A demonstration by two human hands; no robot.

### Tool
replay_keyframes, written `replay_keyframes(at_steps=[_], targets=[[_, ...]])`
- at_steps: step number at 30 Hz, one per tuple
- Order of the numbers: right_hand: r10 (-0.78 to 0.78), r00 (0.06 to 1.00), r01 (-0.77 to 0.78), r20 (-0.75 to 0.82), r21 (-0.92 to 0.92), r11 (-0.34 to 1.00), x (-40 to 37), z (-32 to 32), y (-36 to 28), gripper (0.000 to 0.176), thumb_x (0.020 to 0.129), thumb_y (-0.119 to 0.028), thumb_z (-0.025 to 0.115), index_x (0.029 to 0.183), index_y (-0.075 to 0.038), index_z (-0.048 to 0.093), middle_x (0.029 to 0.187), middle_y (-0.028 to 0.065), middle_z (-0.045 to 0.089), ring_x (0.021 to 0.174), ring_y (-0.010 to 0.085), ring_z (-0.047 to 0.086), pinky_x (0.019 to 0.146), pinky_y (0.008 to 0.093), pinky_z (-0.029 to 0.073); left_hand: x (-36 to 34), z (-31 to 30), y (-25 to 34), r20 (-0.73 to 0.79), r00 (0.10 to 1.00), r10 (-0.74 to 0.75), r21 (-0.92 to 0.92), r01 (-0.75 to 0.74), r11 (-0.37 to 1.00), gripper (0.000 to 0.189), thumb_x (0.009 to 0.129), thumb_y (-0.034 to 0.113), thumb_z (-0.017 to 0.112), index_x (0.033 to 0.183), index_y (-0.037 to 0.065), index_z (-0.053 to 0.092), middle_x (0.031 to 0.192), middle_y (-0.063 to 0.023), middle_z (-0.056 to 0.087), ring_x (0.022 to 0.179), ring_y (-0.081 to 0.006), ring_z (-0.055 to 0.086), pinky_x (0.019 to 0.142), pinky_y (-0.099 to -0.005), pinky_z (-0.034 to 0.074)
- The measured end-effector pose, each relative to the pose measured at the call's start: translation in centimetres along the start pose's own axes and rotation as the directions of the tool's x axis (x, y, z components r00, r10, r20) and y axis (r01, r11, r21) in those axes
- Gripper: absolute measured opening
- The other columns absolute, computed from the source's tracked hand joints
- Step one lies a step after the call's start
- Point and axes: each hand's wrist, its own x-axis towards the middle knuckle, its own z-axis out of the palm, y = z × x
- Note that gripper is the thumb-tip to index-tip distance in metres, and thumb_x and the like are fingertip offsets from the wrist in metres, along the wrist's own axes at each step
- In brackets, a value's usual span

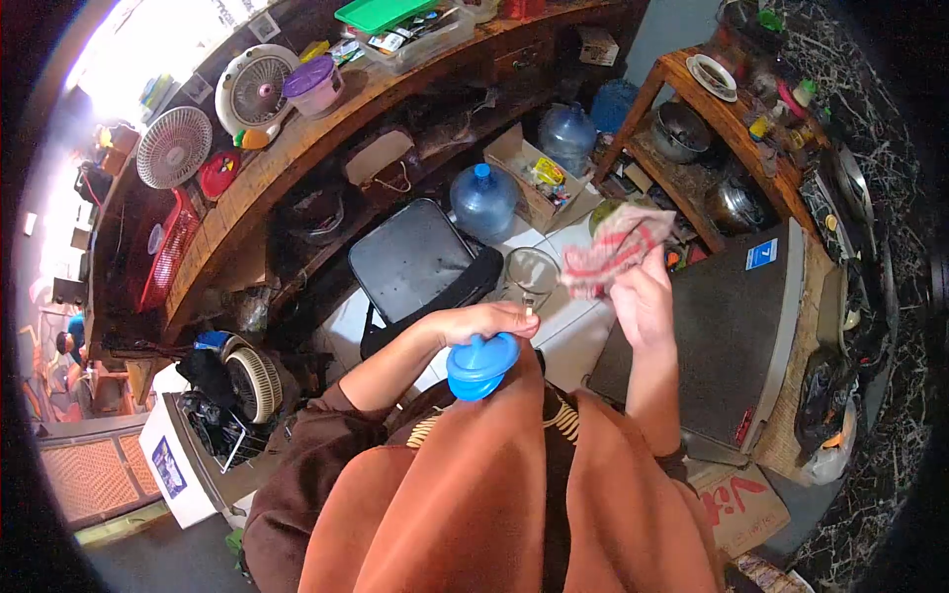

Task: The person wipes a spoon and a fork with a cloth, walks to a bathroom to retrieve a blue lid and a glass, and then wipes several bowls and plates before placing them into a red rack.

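My left hand [484,321] is closed, with a round blue plastic lid [481,361] held against its underside, knob up, in front of the brown-orange cloth of my clothing. A clear round-rimmed vessel [532,272] touches its fingertips; how it is gripped is hard to make out. Raised on the right, my right hand [643,296] clasps a crumpled red-and-white cloth [621,247], slightly blurred. The cloth is to the right of the clear vessel.
Ahead stand a black-seated chair [410,259], a blue water jug [483,203] and a cardboard box [534,178]. A dark refrigerator [702,341] is at the right, below a wooden shelf [672,173]. A curved wooden counter [267,173] holds a fan and tubs.
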Motion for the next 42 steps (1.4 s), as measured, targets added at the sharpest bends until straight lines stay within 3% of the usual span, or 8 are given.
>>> replay_keyframes(at_steps=[7, 9, 13, 16, 23, 28, 32, 42], targets=[[-0.006, 0.836, 0.547, 0.548, -0.834, -0.073, 0.4, 1.8, 3.6, 0.03, 0.075, -0.027, 0.052, 0.071, 0.003, 0.055, 0.075, 0.0216, 0.057, 0.073, 0.0306, 0.057, 0.066, 0.0353, 0.044, 0.2, 1.2, -0.2, -0.009, 0.996, 0.094, 0.385, -0.083, 0.919, 0.034, 0.085, 0.037, 0.04, 0.083, 0.004, 0.051, 0.07, 0.0027, 0.046, 0.065, -0.0048, 0.041, 0.057, -0.0217, 0.036], [0.662, 0.746, 0.329, 0.068, -0.902, -0.278, 0.8, 4.0, 1.5, 0.043, 0.076, -0.039, 0.052, 0.07, 0.003, 0.056, 0.072, 0.0104, 0.058, 0.073, 0.0185, 0.055, 0.066, 0.027, 0.042, -0.8, 3.1, 0.9, -0.143, 0.989, -0.04, 0.54, 0.112, 0.834, 0.034, 0.086, 0.034, 0.039, 0.081, 0.003, 0.049, 0.072, -0.0041, 0.053, 0.065, -0.0113, 0.048, 0.059, -0.0279, 0.039], [0.896, 0.405, -0.008, 0.184, -0.979, 0.205, 2.8, -0.5, 4.8, 0.037, 0.075, -0.035, 0.056, 0.077, 0.002, 0.058, 0.071, 0.0098, 0.058, 0.07, 0.0155, 0.056, 0.066, 0.0265, 0.043, -0.8, 3.2, -0.1, -0.032, 0.998, 0.058, 0.812, -0.008, 0.584, 0.033, 0.085, 0.031, 0.038, 0.085, 0.0, 0.049, 0.076, -0.0202, 0.052, 0.071, -0.0351, 0.05, 0.067, -0.0384, 0.04], [0.744, 0.647, -0.63, 0.166, -0.432, 0.645, 1.4, -2.5, 8.6, 0.027, 0.076, -0.024, 0.058, 0.084, 0.002, 0.058, 0.075, 0.0053, 0.059, 0.072, 0.0123, 0.055, 0.065, 0.024, 0.043, -1.0, 2.6, -1.6, -0.063, 0.984, 0.165, 0.897, -0.016, 0.442, 0.031, 0.085, 0.029, 0.039, 0.086, 0.0, 0.05, 0.079, -0.0202, 0.053, 0.075, -0.0349, 0.051, 0.067, -0.0402, 0.04], [0.509, 0.857, -0.463, -0.083, -0.561, 0.686, 1.2, -2.5, 12.1, 0.023, 0.076, -0.022, 0.056, 0.079, 0.0, 0.061, 0.073, 0.0078, 0.062, 0.065, 0.0132, 0.059, 0.061, 0.0254, 0.045, -2.1, 2.7, 0.0, -0.132, 0.978, 0.164, 0.895, 0.046, 0.443, 0.028, 0.083, 0.027, 0.04, 0.081, 0.001, 0.051, 0.081, -0.0201, 0.054, 0.078, -0.0355, 0.051, 0.068, -0.0419, 0.039], [0.047, 0.994, -0.106, -0.101, -0.989, 0.102, -0.9, 2.5, 7.9, 0.033, 0.074, -0.033, 0.054, 0.062, -0.002, 0.061, 0.058, 0.016, 0.058, 0.054, 0.0244, 0.058, 0.056, 0.0304, 0.045, -1.4, 2.8, -0.9, -0.032, 0.988, 0.153, 0.774, -0.073, 0.629, 0.035, 0.086, 0.032, 0.037, 0.082, -0.001, 0.049, 0.075, -0.0192, 0.053, 0.069, -0.0282, 0.053, 0.065, -0.0383, 0.04], [0.213, 0.976, -0.207, -0.045, -0.488, 0.848, -1.6, -1.0, 7.3, 0.028, 0.079, -0.027, 0.052, 0.082, 0.0, 0.06, 0.07, 0.006, 0.06, 0.06, 0.0124, 0.057, 0.051, 0.0241, 0.043, -1.6, 1.9, 0.1, 0.069, 0.991, 0.116, 0.527, -0.135, 0.839, 0.039, 0.087, 0.035, 0.036, 0.071, 0.0, 0.042, 0.059, -0.0034, 0.038, 0.059, -0.0117, 0.038, 0.057, -0.0291, 0.036], [-0.368, 0.916, 0.287, -0.157, -0.385, 0.877, -6.6, -4.5, -2.0, 0.026, 0.078, -0.016, 0.046, 0.094, 0.004, 0.048, 0.095, 0.0143, 0.054, 0.085, 0.0209, 0.055, 0.074, 0.0323, 0.044, 3.1, 5.5, 0.9, 0.296, 0.939, 0.175, -0.362, -0.059, 0.93, 0.037, 0.082, 0.044, 0.04, 0.07, 0.009, 0.036, 0.049, 0.0023, 0.033, 0.035, -0.0083, 0.029, 0.033, -0.0223, 0.022]])
